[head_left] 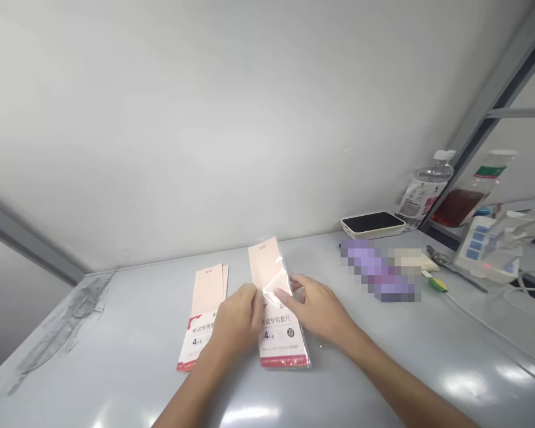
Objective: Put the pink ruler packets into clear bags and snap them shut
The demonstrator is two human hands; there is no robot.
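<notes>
Head view: a clear packet [274,324] between two hands

Across the glossy grey desk [134,333], the step in hand looks like positioning or straightening the packet, which is near the middle. The next move, I judge, calls for light control of both side edges, since slick film could slide. The packet is long and narrow: a pale pink and white card [262,264] inside shiny transparent film. Whether it lies fully flat, I cannot tell. Just to its left lies a similar printed set [200,321], partly covered by the left hand [238,315]. That hand curls in at the packet's left edge; its grip is hidden. The right hand [318,303] is partly spread, thumb over the packet's front, fingers at its right edge. Smaller still, a red band [285,361] crosses the packet's foot, below a dark disc [290,333] marked 20.
</notes>
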